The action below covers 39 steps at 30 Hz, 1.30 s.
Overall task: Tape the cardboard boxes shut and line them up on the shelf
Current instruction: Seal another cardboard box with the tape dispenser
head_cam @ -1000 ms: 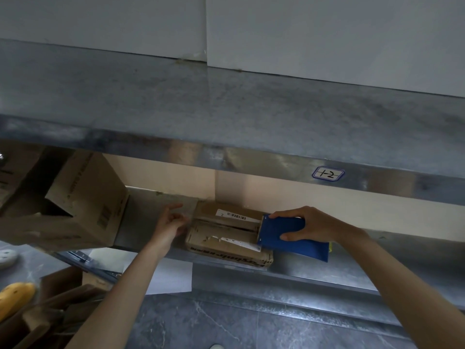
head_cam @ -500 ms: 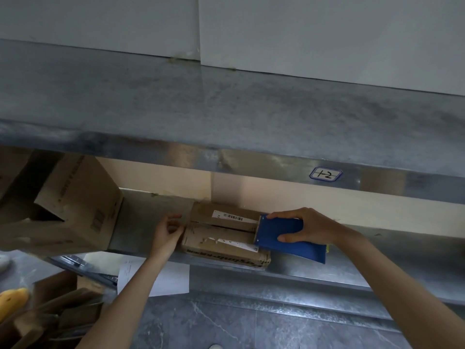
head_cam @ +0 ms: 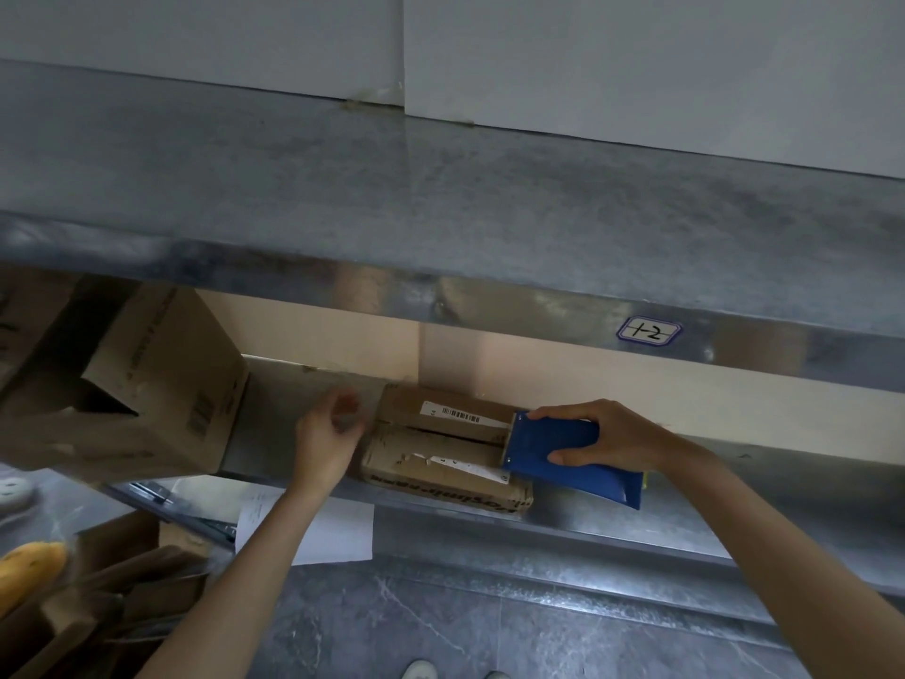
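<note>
A small flat cardboard box (head_cam: pixel 436 450) with white labels lies on the lower metal shelf (head_cam: pixel 734 475). Its top flaps show a dark gap along the middle. My right hand (head_cam: pixel 607 433) grips a blue tape dispenser (head_cam: pixel 553 445), whose front edge sits on the box's right end. My left hand (head_cam: pixel 328 436) is at the box's left end, fingers curled and blurred; whether it touches the box I cannot tell. A bigger open cardboard box (head_cam: pixel 147 384) stands on the same shelf to the left.
An upper metal shelf (head_cam: pixel 440 198) with a "1-2" label (head_cam: pixel 649 330) overhangs the work spot. Below the shelf lie a white sheet of paper (head_cam: pixel 318 529), cardboard scraps (head_cam: pixel 98 595) and a yellow object (head_cam: pixel 29 568) at the lower left. The floor is grey stone.
My left hand has shifted slightly at the box's left end and is now blurred. The right hand and the dispenser stay at the box's right end.
</note>
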Motion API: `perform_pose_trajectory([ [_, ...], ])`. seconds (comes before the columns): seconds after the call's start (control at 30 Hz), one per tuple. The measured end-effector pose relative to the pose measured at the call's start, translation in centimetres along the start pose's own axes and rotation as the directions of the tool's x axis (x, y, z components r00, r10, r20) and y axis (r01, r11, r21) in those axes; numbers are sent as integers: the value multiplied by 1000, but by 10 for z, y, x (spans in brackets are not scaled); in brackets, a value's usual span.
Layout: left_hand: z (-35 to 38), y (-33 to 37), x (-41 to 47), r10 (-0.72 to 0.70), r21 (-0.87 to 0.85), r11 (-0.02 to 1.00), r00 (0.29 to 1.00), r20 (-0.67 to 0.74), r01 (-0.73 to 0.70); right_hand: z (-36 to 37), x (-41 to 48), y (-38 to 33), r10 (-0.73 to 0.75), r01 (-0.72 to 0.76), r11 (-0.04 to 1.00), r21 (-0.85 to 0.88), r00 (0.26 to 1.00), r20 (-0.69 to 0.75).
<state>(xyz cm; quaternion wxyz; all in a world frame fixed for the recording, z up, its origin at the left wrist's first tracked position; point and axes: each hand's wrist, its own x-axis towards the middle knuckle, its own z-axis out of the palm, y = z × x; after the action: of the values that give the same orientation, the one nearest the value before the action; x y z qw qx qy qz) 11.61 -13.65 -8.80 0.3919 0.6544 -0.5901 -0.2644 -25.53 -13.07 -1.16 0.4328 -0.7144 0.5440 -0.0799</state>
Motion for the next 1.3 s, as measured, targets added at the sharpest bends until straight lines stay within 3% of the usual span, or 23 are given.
perform_pose_trajectory([
  [0.1, 12, 18, 1, 164, -14, 986, 968, 188, -164, -1, 0, -1, -7, 8, 1000, -17, 1000, 7],
  [0.23, 36, 29, -8, 260, 131, 931, 872, 414, -340, -2, -1, -4, -10, 10, 1000, -14, 1000, 15],
  [0.37, 52, 28, -15, 279, 361, 791, 816, 507, -494, -3, -2, -7, -16, 16, 1000, -5, 999, 30],
  [0.5, 54, 17, -18, 349, 424, 685, 778, 522, -592, -6, -2, -6, -4, 5, 1000, -17, 995, 98],
  [0.83, 56, 19, -18, 342, 424, 719, 811, 474, -551, -13, -2, 5, -25, 29, 999, -18, 978, 208],
  [1.3, 54, 23, -19, 326, 426, 732, 822, 467, -532, -29, -5, 8, -112, 108, 994, 30, 973, 202],
])
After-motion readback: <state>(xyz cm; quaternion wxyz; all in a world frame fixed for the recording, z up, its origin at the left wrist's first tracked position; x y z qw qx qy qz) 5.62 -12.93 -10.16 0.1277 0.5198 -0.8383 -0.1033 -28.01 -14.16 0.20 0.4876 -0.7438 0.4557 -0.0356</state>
